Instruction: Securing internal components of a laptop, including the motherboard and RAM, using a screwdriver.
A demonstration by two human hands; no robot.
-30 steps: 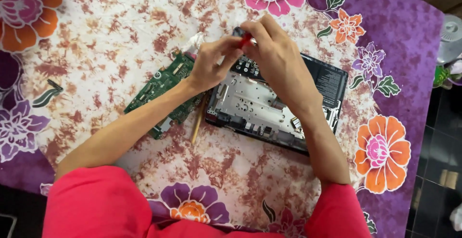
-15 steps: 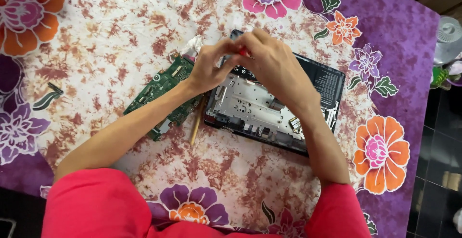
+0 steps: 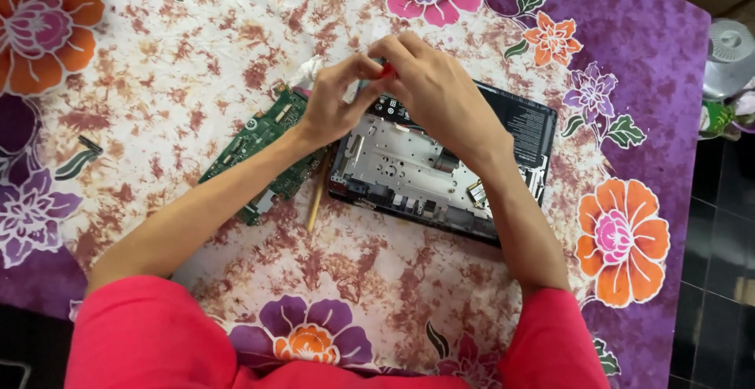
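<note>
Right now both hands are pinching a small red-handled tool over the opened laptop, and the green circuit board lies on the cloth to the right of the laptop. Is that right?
Not quite. In the head view the green circuit board lies left of the opened laptop, not right. The rest holds: the left hand and right hand pinch the red-handled tool over it.

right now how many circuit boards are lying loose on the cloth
1. The green circuit board lies on the flowered cloth left of the opened laptop, partly under the left hand and forearm. Others may be hidden beneath the hands.
</note>
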